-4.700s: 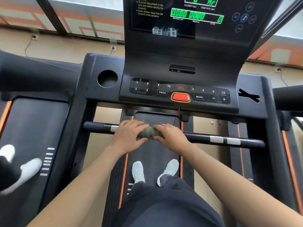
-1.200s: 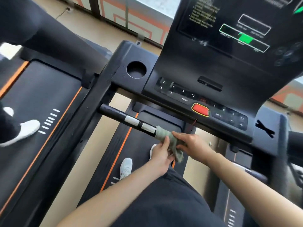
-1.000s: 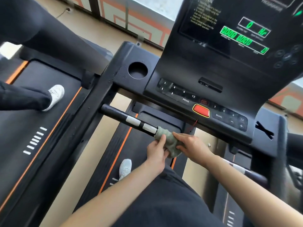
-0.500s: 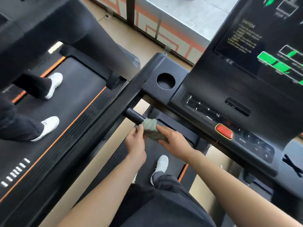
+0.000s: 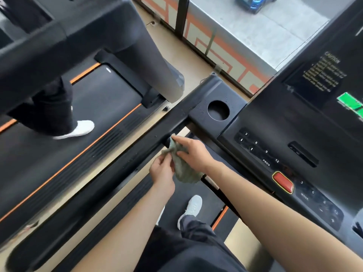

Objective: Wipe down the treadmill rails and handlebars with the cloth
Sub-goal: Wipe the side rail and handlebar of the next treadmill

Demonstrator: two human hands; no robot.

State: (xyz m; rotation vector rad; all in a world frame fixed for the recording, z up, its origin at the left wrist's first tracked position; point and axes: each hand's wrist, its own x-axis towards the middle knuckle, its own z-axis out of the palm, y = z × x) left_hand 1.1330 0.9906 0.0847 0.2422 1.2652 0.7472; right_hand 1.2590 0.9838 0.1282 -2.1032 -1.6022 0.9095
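Observation:
A grey-green cloth point(image 5: 182, 169) hangs between both hands at the far left end of the front handlebar, where the bar meets the black left side rail point(image 5: 117, 173). My right hand point(image 5: 193, 153) presses the cloth's top against that joint. My left hand point(image 5: 162, 170) pinches the cloth's left edge just below. The handlebar itself is almost wholly hidden behind the cloth and my hands. The rail runs diagonally from the console corner down to the lower left.
The black console point(image 5: 284, 154) with a cup hole point(image 5: 218, 110), number keys and a red stop button point(image 5: 282, 182) lies to the right. On the neighbouring treadmill belt point(image 5: 59, 154) at left, another person walks in white shoes point(image 5: 78, 129). My own shoe point(image 5: 191, 209) stands on the belt below.
Both hands slid the cloth leftward along the handlebar from its middle to its left end at the side rail. The cloth now hangs looser. The view has swung left.

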